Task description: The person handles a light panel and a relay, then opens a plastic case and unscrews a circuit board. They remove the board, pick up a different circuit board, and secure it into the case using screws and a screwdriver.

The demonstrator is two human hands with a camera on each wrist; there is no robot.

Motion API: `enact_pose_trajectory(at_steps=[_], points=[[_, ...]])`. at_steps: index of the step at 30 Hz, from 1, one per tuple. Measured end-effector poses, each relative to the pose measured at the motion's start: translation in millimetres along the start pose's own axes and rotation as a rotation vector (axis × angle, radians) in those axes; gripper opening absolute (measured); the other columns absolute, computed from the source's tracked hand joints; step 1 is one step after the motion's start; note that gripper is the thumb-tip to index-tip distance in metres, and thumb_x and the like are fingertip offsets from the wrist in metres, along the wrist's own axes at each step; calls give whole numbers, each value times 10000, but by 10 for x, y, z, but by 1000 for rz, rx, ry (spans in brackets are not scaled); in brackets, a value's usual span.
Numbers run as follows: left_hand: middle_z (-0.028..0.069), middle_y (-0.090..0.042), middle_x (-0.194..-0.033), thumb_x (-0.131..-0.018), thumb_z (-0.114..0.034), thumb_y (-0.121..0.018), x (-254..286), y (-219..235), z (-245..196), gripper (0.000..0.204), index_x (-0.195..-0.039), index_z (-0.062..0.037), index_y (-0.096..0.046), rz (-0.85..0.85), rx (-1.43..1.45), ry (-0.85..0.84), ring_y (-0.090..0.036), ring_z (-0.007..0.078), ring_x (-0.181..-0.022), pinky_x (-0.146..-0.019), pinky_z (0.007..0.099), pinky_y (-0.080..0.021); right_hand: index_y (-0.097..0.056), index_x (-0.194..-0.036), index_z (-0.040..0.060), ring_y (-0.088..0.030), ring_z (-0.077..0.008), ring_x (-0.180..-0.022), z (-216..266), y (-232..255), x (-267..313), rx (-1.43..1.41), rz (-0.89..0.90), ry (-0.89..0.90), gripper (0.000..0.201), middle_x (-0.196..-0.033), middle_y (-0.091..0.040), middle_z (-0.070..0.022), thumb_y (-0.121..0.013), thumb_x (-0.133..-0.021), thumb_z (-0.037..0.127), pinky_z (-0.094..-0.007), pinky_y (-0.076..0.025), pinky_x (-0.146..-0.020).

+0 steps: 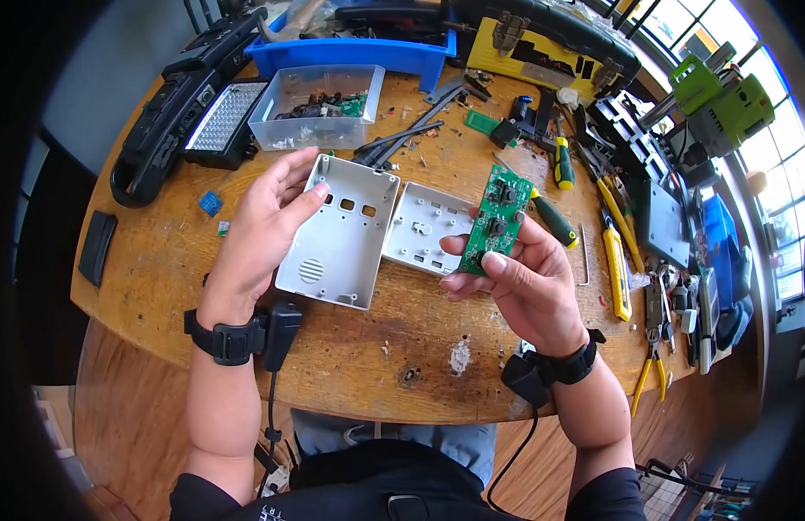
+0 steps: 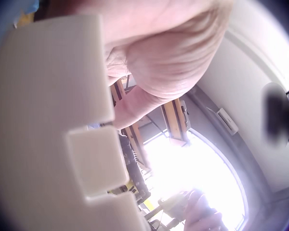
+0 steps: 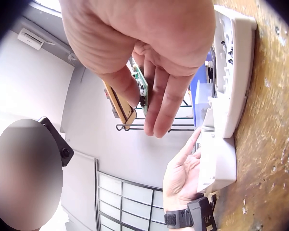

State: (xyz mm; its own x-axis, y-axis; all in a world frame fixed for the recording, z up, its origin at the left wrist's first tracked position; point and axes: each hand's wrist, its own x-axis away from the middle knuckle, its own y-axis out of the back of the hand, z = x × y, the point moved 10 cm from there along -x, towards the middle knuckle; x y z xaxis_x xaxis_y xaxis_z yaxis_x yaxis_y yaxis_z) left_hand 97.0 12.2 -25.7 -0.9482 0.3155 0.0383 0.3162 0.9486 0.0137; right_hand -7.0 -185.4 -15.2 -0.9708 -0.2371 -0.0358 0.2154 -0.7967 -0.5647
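My left hand (image 1: 268, 208) grips the left side of a white plastic housing half (image 1: 346, 247), thumb over its edge. Its inside faces up, with three rectangular cutouts and a round slotted grille; in the left wrist view the housing's outer wall (image 2: 43, 96) fills the left side. Between thumb and fingers, my right hand (image 1: 537, 282) pinches a green circuit board (image 1: 498, 217), raised above the table and tilted, black components toward the head camera. The board's edge shows in the right wrist view. A second white housing half (image 1: 428, 226) lies inside up between the hands.
Behind the hands stand a clear bin (image 1: 315, 108) of parts and a blue tray (image 1: 359, 56). Screwdrivers, a yellow utility knife (image 1: 617, 269) and yellow-handled pliers (image 1: 652, 365) lie along the right side. A black-framed light panel (image 1: 229, 117) sits at the left.
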Motion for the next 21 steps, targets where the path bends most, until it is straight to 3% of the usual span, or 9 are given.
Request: enact_pose_trajectory(at_steps=[3,8,11,13,14,16,17,19,21], points=[[191,-540,-1282,-919,-133,-623,1,20,-45,495,-1347,40,-446,-9,-109,-40,-538,220,-1154,-986,322,-429,-411,-1327,-49,-681,-351,-952,-9,18,-1,34,-53,14,440,-1155,-612,-282,-565,-919,15,-430,-596,-775],[190,-551,-1265,-910,-167,-647,37,-1,-104,493,-1327,31,-476,-8,-153,-31,-531,222,-1167,-990,328,-429,-411,-1322,-51,-675,-371,-965,5,-30,22,83,-64,-20,441,-1122,-627,-287,-572,-919,25,-442,-597,-774],[167,-572,-1211,-907,-166,-654,61,-18,-243,412,-1260,16,-546,-26,-138,-146,-554,182,-1088,-935,299,-452,-402,-1324,-54,-680,-367,-951,14,-78,33,87,-60,11,458,-1104,-637,-281,-585,-912,30,-434,-598,-758],[100,-609,-1088,-900,-145,-664,136,-53,-425,288,-1140,8,-614,-27,-86,-250,-565,127,-968,-864,258,-460,-400,-1322,-55,-685,-361,-937,32,-68,34,83,-65,46,468,-1095,-642,-278,-595,-905,33,-423,-599,-741],[100,-609,-1088,-900,-145,-664,152,-64,-439,288,-1140,8,-614,-28,-84,-250,-565,127,-968,-864,258,-460,-376,-1354,-31,-685,-327,-943,6,-92,28,89,-4,42,505,-1117,-641,-260,-600,-905,25,-401,-593,-755],[59,-636,-1012,-901,-143,-658,234,-267,-537,187,-1024,-3,-646,181,8,-332,-567,119,-913,-842,264,-450,-352,-1387,-7,-686,-294,-949,-23,-130,29,94,60,33,544,-1139,-640,-241,-605,-906,18,-379,-587,-769],[59,-636,-1012,-901,-143,-658,274,-272,-582,187,-1024,-3,-646,178,8,-332,-567,119,-913,-842,264,-450,-375,-1370,-9,-691,-278,-915,-68,-129,30,106,62,-8,535,-1122,-647,-237,-619,-894,9,-360,-590,-738],[50,-634,-927,-865,-124,-700,389,-563,-435,138,-930,-7,-664,426,-161,-123,-573,123,-828,-765,267,-459,-398,-1353,-10,-697,-263,-881,-117,-124,38,118,67,-52,526,-1105,-654,-233,-633,-882,0,-340,-593,-707],[51,-631,-880,-824,-117,-742,483,-780,-426,149,-894,-5,-672,556,-233,-237,-589,140,-796,-728,274,-468,-478,-1274,-19,-699,-241,-835,-164,-101,42,145,48,-86,449,-1078,-666,-223,-654,-862,-17,-311,-594,-659]])
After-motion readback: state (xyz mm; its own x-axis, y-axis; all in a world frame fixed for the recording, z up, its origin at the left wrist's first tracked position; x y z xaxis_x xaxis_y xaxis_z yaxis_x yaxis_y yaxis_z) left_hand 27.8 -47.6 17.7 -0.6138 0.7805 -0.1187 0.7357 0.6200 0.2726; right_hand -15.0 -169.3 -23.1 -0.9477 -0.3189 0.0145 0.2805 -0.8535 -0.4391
